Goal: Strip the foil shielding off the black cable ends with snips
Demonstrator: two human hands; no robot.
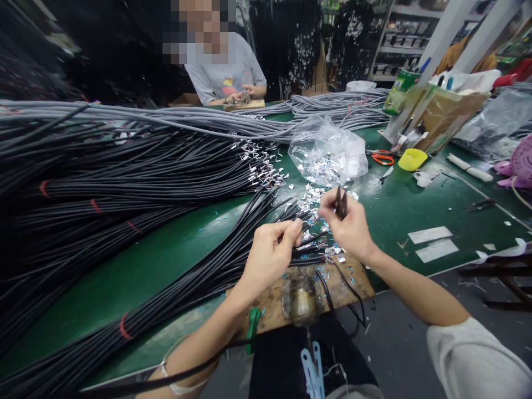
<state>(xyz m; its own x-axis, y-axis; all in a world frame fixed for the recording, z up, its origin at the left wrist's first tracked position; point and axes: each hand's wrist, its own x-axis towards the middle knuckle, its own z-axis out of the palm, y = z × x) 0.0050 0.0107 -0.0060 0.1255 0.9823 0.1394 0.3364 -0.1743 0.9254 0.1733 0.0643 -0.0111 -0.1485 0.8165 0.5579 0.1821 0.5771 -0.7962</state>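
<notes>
Head view shows a green worktop [174, 249], glossy in patches and littered with silvery foil scraps [313, 194] and small blue bits. Grey floor [415, 327] shows at lower right, and loaded shelves [399, 50] stand against the dark back of the room, where a person in a grey shirt [236, 64] sits across the worktop. Grey cables [166, 117] run along the far side; a clear plastic bag [328, 152], orange-handled scissors [382, 159] and a yellow cup-like piece [413, 159] lie to the right. Black cables [208, 263] stretch from the lower left to the worn wooden board [353, 277] at the near edge, slim, smooth and slightly shiny, gathered by a red tie [124, 326], their ends frayed into thin wires amid foil. Over those ends, the left hand [272, 249] has its thumb pressed to its forefinger; what lies between them cannot be told. Just beside it, the right hand [347, 221] is curled around a dark hand tool [341, 203], its tip pointing away from the wearer.
</notes>
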